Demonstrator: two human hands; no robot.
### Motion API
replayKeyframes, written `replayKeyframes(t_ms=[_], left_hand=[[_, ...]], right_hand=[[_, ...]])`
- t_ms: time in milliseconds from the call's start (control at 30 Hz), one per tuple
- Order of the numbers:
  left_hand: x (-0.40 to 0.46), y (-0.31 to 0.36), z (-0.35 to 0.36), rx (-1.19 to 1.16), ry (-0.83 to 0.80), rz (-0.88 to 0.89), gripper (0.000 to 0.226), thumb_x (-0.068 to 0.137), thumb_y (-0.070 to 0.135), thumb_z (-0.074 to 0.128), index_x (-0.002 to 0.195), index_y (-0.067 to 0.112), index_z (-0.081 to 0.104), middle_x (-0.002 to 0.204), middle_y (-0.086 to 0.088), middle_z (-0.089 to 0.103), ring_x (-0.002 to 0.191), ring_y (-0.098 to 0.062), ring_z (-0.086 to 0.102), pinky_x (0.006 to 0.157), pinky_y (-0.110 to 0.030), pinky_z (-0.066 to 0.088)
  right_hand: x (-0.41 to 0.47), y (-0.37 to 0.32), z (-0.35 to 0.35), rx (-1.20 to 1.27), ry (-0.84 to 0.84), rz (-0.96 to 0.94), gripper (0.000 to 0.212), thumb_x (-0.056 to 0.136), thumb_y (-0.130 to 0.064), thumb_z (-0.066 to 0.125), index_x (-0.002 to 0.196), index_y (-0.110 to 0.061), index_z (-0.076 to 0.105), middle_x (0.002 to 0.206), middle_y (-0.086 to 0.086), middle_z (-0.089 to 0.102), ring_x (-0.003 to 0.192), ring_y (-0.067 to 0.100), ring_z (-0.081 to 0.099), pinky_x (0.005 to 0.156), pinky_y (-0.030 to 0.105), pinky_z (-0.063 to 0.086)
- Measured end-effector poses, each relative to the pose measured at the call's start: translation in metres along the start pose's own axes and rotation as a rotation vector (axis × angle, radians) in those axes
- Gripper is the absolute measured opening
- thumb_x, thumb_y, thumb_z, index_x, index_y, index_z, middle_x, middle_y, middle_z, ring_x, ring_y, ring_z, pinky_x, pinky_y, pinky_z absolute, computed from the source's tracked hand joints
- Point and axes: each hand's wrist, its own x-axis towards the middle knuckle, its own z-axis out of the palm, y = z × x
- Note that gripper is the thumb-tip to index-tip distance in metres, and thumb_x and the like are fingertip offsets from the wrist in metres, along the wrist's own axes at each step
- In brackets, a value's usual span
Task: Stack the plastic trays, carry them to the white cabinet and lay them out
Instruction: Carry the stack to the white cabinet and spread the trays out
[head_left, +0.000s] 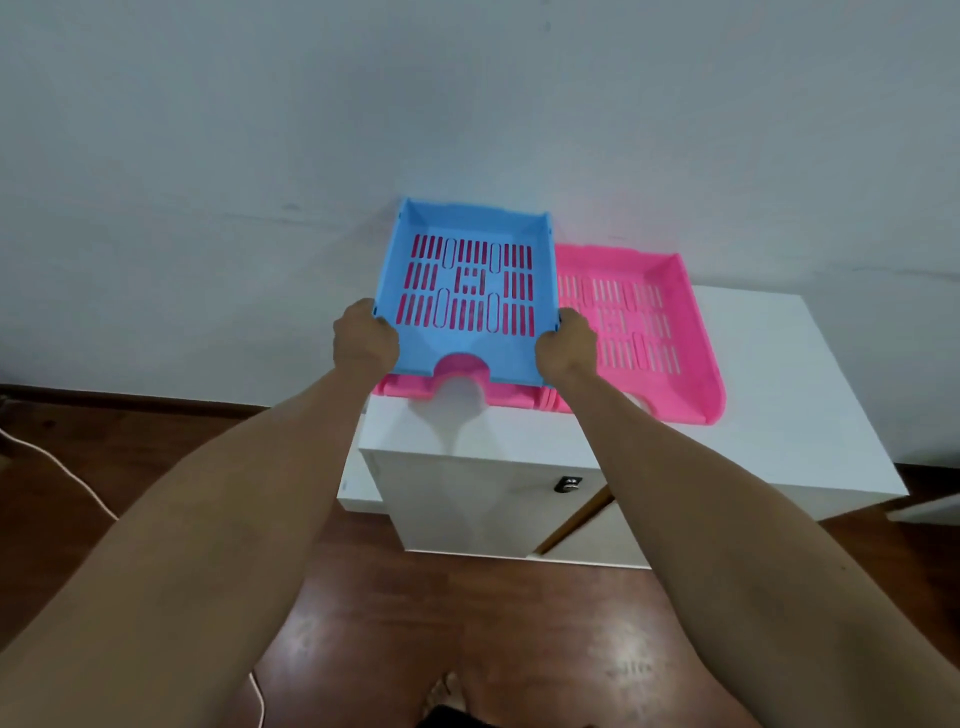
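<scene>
I have the blue tray (470, 291) at centre frame, left hand (363, 338) and right hand (567, 345) each curled tight on a near corner, fingers clamped over its side walls. It sits over a pink tray (511, 397) on the white cabinet (779, 395), with a second pink tray (644, 327) just right (possibly overlapped; hard to tell). If the two trays stay nested, lifting could drag the lower one off the edge.

Both bare forearms extend forward, roughly parallel and nearly straight. The left hand (365, 338) is closed on the left side wall of a slotted blue plastic tray (470, 291); the right hand (567, 347) is closed on its right side wall, knuckles uppermost.
</scene>
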Motion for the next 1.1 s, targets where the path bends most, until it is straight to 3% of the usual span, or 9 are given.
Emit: replayKeyframes(t_ms=[133,233,333,500,600,733,867,967,1100], left_hand=[[-0.004,0.012,-0.01,-0.045,0.039,0.007,0.027,0.095,0.003,0.043,0.109,-0.002,0.066,0.111,-0.025,0.07,0.082,-0.03,0.059,0.073,-0.032,0.045],[-0.011,0.027,-0.02,-0.027,0.055,0.04,0.026,0.095,0.003,0.045,0.107,-0.001,0.067,0.109,-0.023,0.07,0.081,-0.029,0.059,0.072,-0.03,0.043],[-0.02,0.045,-0.025,-0.013,0.082,0.079,0.023,0.094,0.004,0.047,0.103,0.0,0.068,0.108,-0.025,0.07,0.093,-0.041,0.066,0.072,-0.032,0.041],[-0.042,0.079,-0.014,0.005,0.094,0.132,0.023,0.094,0.006,0.048,0.102,0.0,0.069,0.107,-0.025,0.071,0.093,-0.042,0.067,0.071,-0.039,0.046],[-0.06,0.103,0.001,0.032,0.098,0.181,0.024,0.096,0.007,0.05,0.106,-0.006,0.068,0.11,-0.03,0.07,0.102,-0.046,0.067,0.081,-0.048,0.052],[-0.085,0.137,0.032,0.005,0.066,0.21,0.025,0.096,0.006,0.05,0.106,-0.005,0.07,0.105,-0.027,0.073,0.081,-0.034,0.061,0.065,-0.033,0.041],[-0.114,0.173,0.075,-0.062,0.052,0.209,0.024,0.093,0.003,0.05,0.101,0.0,0.072,0.101,-0.023,0.074,0.073,-0.024,0.055,0.048,-0.021,0.031],[-0.144,0.201,0.113,-0.088,0.03,0.197,0.022,0.093,0.003,0.049,0.097,0.001,0.071,0.101,-0.023,0.074,0.067,-0.024,0.056,0.051,-0.024,0.037],[-0.179,0.235,0.165,-0.108,0.026,0.188,0.028,0.094,0.004,0.049,0.107,0.001,0.074,0.101,-0.016,0.074,0.071,-0.024,0.062,0.056,-0.026,0.046]], right_hand=[[-0.006,-0.012,-0.008,0.064,0.026,0.013,0.025,0.094,-0.001,0.044,0.114,-0.003,0.059,0.105,0.011,0.07,0.081,0.024,0.068,0.062,0.033,0.056],[-0.01,-0.02,-0.022,0.083,0.038,-0.038,0.027,0.094,0.001,0.044,0.115,-0.001,0.061,0.102,0.01,0.068,0.078,0.021,0.063,0.054,0.025,0.049],[-0.012,-0.025,-0.043,0.093,0.074,-0.058,0.027,0.093,0.0,0.044,0.114,-0.002,0.061,0.096,0.006,0.064,0.077,0.021,0.061,0.049,0.021,0.041],[-0.014,-0.017,-0.09,0.092,0.132,-0.08,0.031,0.09,0.0,0.046,0.116,-0.002,0.062,0.103,0.01,0.067,0.085,0.026,0.062,0.065,0.033,0.048],[-0.012,-0.001,-0.121,0.086,0.172,-0.08,0.032,0.089,0.0,0.048,0.117,-0.004,0.063,0.101,0.007,0.063,0.084,0.022,0.057,0.069,0.03,0.043],[-0.007,0.026,-0.169,0.096,0.177,-0.071,0.031,0.089,-0.001,0.044,0.114,-0.009,0.062,0.096,0.005,0.062,0.077,0.024,0.058,0.058,0.025,0.044],[0.004,0.062,-0.223,0.071,0.175,-0.072,0.016,0.087,-0.002,0.042,0.093,-0.012,0.053,0.092,0.008,0.06,0.08,0.031,0.059,0.066,0.033,0.046],[0.014,0.094,-0.267,0.032,0.177,-0.069,0.013,0.086,-0.001,0.042,0.09,-0.011,0.047,0.091,0.008,0.056,0.078,0.031,0.054,0.065,0.033,0.042],[0.027,0.139,-0.323,0.003,0.169,-0.065,0.016,0.084,0.001,0.04,0.085,-0.014,0.043,0.092,0.01,0.054,0.077,0.031,0.051,0.061,0.031,0.041]])
